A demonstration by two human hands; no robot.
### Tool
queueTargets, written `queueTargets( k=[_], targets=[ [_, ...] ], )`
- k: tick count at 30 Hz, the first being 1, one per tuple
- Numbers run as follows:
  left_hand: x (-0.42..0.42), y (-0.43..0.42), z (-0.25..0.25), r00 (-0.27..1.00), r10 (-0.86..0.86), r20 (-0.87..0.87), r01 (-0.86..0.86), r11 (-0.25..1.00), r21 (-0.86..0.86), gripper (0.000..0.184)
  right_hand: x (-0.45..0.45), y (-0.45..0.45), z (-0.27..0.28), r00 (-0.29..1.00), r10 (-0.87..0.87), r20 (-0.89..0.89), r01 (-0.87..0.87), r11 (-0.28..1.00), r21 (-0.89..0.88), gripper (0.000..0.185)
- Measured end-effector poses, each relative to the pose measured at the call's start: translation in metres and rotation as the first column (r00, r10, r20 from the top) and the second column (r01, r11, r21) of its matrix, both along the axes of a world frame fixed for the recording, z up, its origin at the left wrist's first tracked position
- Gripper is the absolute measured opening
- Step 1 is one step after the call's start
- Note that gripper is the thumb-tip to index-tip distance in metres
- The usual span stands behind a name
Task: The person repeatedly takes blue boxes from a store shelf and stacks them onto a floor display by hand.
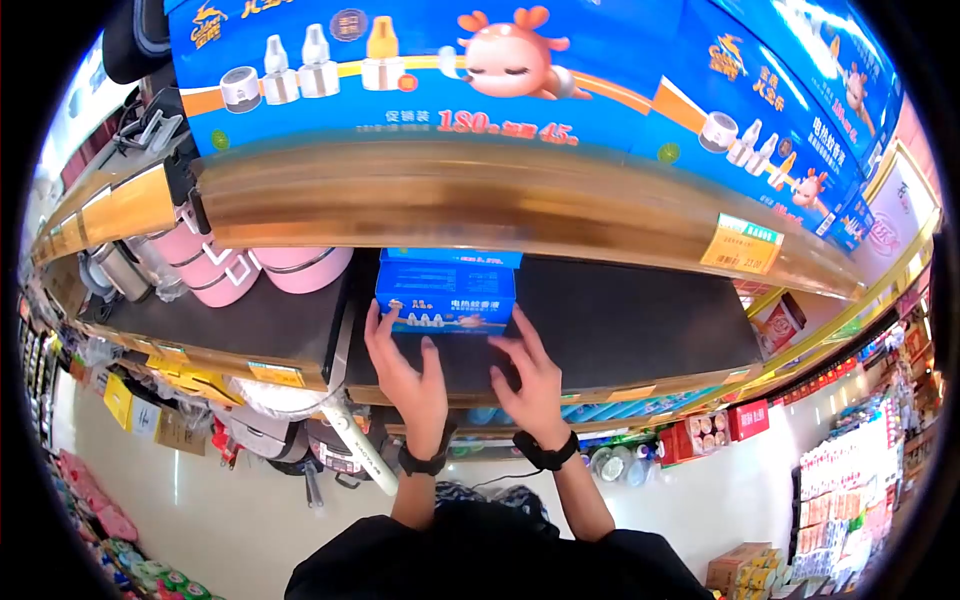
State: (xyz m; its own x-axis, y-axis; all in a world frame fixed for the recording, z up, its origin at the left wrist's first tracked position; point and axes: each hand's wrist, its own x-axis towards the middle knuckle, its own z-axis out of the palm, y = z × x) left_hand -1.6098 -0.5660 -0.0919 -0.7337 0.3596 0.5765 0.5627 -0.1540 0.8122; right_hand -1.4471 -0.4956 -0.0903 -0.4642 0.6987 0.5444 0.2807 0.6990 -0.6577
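A blue box of electric mosquito repellent liquid (445,290) sits on the dark lower shelf board (620,330), its printed front towards me. Behind it, another blue box (450,256) shows only partly under the upper shelf. My left hand (408,380) is at the box's left front corner, fingers spread, the index fingertip against or very near its side. At the right front corner, my right hand (532,385) has its fingers apart and slightly bent, one fingertip close to the edge. Whether the fingertips press on the box I cannot tell.
Overhead runs the upper shelf's wooden edge (400,195) with a price tag (742,245), carrying large blue cartons (420,90). Pink containers (300,268) stand on the left. Below hang a white tube-like item (358,445) and boxed goods (700,432) above the pale floor (250,510).
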Motion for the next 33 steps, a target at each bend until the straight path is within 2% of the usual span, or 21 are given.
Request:
queueTargets(
  k=[1, 2, 3, 5, 7, 9, 11, 13, 14, 15, 16, 19, 20, 24, 25, 27, 28, 31, 33],
  targets=[
    [0.000, -0.001, 0.001, 1.000, 0.014, 0.004, -0.014, 1.000, 0.023, 0.054, 0.001, 0.002, -0.001, 1.000, 0.015, -0.007, -0.015, 1.000, -0.007, 0.040],
    [0.002, 0.002, -0.004, 0.995, -0.010, 0.099, -0.007, 0.986, 0.165, 0.047, 0.002, 0.003, 0.000, 0.998, 0.038, -0.052, -0.039, 0.999, -0.024, 0.040],
    [0.006, 0.001, -0.006, 0.996, 0.013, 0.093, -0.035, 0.971, 0.237, 0.042, 0.003, 0.004, 0.000, 0.993, 0.056, -0.101, -0.060, 0.997, -0.039, 0.040],
    [0.017, -0.001, -0.015, 0.999, 0.054, -0.003, -0.052, 0.967, 0.248, 0.045, 0.010, 0.002, -0.008, 0.988, 0.069, -0.135, -0.072, 0.997, -0.012, 0.043],
    [0.024, 0.000, -0.019, 0.999, -0.028, 0.030, 0.015, 0.931, 0.366, 0.048, 0.021, -0.016, 0.005, 0.987, 0.044, -0.154, -0.054, 0.997, -0.057, 0.044],
    [0.026, -0.004, -0.027, 0.983, -0.145, 0.112, 0.084, 0.900, 0.428, 0.047, 0.036, -0.032, 0.011, 0.980, 0.013, -0.198, -0.014, 1.000, -0.006, 0.051],
    [0.036, -0.009, -0.032, 0.960, -0.247, 0.131, 0.161, 0.872, 0.462, 0.063, 0.052, -0.047, 0.001, 0.936, 0.019, -0.352, -0.032, 0.999, -0.033, 0.067],
    [0.058, -0.017, -0.023, 0.911, -0.366, 0.191, 0.235, 0.840, 0.490, 0.076, 0.075, -0.065, -0.003, 0.938, -0.082, -0.337, 0.109, 0.992, 0.061, 0.085],
    [0.065, -0.020, -0.025, 0.865, -0.472, 0.170, 0.324, 0.784, 0.529, 0.092, 0.088, -0.076, -0.008, 0.930, -0.165, -0.329, 0.197, 0.978, 0.067, 0.088],
    [0.080, -0.025, -0.009, 0.811, -0.546, 0.211, 0.351, 0.742, 0.571, 0.090, 0.102, -0.085, -0.011, 0.912, -0.251, -0.325, 0.289, 0.954, 0.075, 0.092],
    [0.092, -0.029, -0.010, 0.791, -0.578, 0.201, 0.411, 0.745, 0.525, 0.087, 0.117, -0.095, -0.004, 0.909, -0.340, -0.240, 0.373, 0.921, 0.110, 0.096],
    [0.135, -0.042, -0.013, 0.745, -0.646, 0.164, 0.551, 0.735, 0.394, 0.077, 0.163, -0.115, -0.004, 0.828, -0.481, -0.289, 0.516, 0.854, 0.057, 0.101],
    [0.152, -0.042, -0.013, 0.705, -0.688, 0.170, 0.595, 0.705, 0.387, 0.073, 0.176, -0.118, 0.001, 0.751, -0.560, -0.350, 0.613, 0.788, 0.054, 0.092],
    [0.224, -0.035, -0.025, 0.541, -0.819, 0.189, 0.763, 0.573, 0.300, 0.058, 0.261, -0.139, -0.001, 0.648, -0.706, -0.286, 0.730, 0.683, -0.034, 0.082],
    [0.247, -0.033, -0.017, 0.464, -0.861, 0.207, 0.795, 0.508, 0.331, 0.052, 0.284, -0.144, -0.004, 0.626, -0.732, -0.270, 0.748, 0.661, -0.057, 0.083],
    [0.291, -0.032, -0.014, 0.378, -0.880, 0.289, 0.854, 0.451, 0.258, 0.050, 0.333, -0.159, -0.011, 0.584, -0.778, -0.234, 0.778, 0.618, -0.114, 0.085],
    [0.313, -0.030, -0.013, 0.292, -0.895, 0.338, 0.886, 0.386, 0.257, 0.050, 0.353, -0.166, -0.008, 0.543, -0.803, -0.245, 0.803, 0.582, -0.129, 0.081],
    [0.382, -0.026, -0.024, 0.091, -0.813, 0.575, 0.916, 0.295, 0.272, 0.046, 0.416, -0.195, -0.004, 0.434, -0.876, -0.211, 0.888, 0.455, -0.064, 0.080],
    [0.431, -0.026, -0.030, 0.057, -0.788, 0.613, 0.944, 0.243, 0.225, 0.044, 0.455, -0.215, -0.007, 0.340, -0.913, -0.225, 0.927, 0.366, -0.085, 0.076]
  ],
)
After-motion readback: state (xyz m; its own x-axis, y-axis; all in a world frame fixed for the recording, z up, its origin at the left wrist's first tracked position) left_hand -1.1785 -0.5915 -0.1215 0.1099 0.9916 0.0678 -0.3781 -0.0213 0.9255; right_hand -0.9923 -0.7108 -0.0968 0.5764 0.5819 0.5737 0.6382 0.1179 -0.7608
